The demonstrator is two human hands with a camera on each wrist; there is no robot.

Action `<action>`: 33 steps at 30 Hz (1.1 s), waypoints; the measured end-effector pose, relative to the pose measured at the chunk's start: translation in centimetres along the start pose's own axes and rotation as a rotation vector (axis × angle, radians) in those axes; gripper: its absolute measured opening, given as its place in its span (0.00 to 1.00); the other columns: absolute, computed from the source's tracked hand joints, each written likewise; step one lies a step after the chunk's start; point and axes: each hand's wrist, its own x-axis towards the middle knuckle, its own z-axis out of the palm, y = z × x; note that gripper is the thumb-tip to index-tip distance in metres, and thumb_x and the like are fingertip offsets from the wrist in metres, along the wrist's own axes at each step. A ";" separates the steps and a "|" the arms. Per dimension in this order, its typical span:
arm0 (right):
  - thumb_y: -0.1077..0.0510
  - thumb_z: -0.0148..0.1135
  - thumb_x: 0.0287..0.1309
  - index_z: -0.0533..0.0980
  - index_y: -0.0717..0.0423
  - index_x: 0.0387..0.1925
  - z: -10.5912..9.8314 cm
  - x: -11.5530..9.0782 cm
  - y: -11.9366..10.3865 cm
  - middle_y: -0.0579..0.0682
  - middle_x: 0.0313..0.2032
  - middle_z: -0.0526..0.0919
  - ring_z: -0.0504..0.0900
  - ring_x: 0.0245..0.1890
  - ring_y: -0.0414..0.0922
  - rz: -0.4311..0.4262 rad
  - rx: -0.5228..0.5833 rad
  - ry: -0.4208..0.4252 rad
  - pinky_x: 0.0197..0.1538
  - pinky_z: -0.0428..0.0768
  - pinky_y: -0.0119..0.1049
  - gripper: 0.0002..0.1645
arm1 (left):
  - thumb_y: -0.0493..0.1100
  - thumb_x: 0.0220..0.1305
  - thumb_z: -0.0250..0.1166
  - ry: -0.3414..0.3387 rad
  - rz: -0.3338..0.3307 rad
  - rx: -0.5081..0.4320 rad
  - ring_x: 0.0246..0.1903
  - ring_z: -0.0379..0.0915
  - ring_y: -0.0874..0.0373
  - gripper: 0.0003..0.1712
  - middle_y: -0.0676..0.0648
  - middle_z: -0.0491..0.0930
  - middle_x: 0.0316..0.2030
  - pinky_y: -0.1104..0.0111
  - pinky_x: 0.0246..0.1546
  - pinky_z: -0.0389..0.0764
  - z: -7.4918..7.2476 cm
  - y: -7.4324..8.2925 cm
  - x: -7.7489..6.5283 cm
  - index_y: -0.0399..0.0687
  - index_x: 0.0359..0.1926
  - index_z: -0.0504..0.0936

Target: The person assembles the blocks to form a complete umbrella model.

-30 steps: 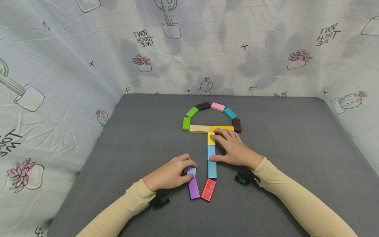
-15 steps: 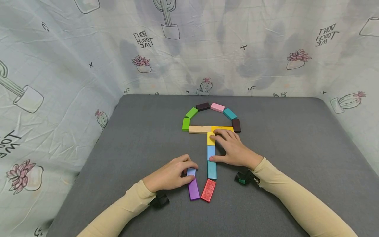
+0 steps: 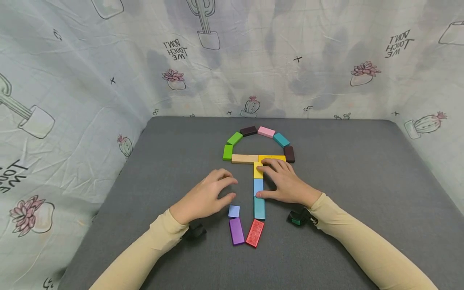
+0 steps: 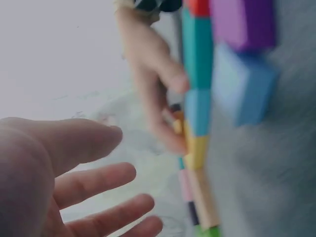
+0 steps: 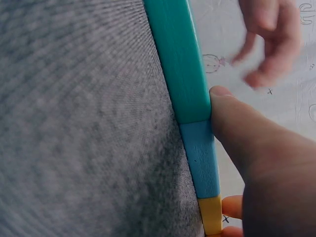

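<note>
My left hand (image 3: 204,196) hovers above the table, thumb and fingers spread, holding nothing. Just below and right of it lies a small light-blue block (image 3: 234,211), touching or nearly touching a purple block (image 3: 237,231). My right hand (image 3: 290,181) rests on a straight column of blocks. Its fingertips touch the upper yellow block (image 3: 258,170) and the long yellow block (image 3: 272,157); the thumb lies where the blue block (image 3: 258,187) meets the teal block (image 5: 180,69). A tilted red block (image 3: 255,233) ends the column.
Above the column, a wooden block (image 3: 244,158) continues the crossbar. An arch of green (image 3: 227,152), dark brown (image 3: 248,131), pink (image 3: 266,131) and teal blocks (image 3: 281,139) curves over it. The grey table (image 3: 174,161) meets a printed cloth (image 3: 224,80) behind.
My left hand has let go of the small light-blue block and moved up and slightly left, its fingers spreading. The right hand stays in place.
</note>
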 end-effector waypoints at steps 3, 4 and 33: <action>0.29 0.70 0.59 0.68 0.54 0.74 -0.1 0.0 0.0 0.59 0.74 0.62 0.60 0.73 0.64 -0.001 -0.005 -0.004 0.71 0.58 0.70 0.52 | 0.51 0.72 0.68 0.038 -0.002 0.058 0.68 0.70 0.45 0.24 0.41 0.75 0.66 0.48 0.67 0.74 -1.2 0.1 1.3 0.45 0.63 0.83; 0.29 0.70 0.59 0.68 0.54 0.74 -0.1 0.0 0.0 0.59 0.75 0.62 0.60 0.74 0.64 0.000 -0.005 -0.005 0.71 0.58 0.70 0.52 | 0.53 0.73 0.67 0.041 -0.015 0.064 0.71 0.66 0.43 0.27 0.40 0.73 0.70 0.44 0.70 0.69 -1.7 0.1 1.7 0.46 0.66 0.81; 0.28 0.70 0.57 0.70 0.54 0.72 -0.1 -0.2 -0.1 0.59 0.73 0.65 0.62 0.72 0.64 -0.017 -0.004 0.022 0.69 0.59 0.71 0.52 | 0.82 0.67 0.49 0.000 -0.299 0.217 0.82 0.21 0.34 0.51 0.47 0.34 0.85 0.17 0.62 0.42 -6.0 0.1 7.8 0.72 0.83 0.49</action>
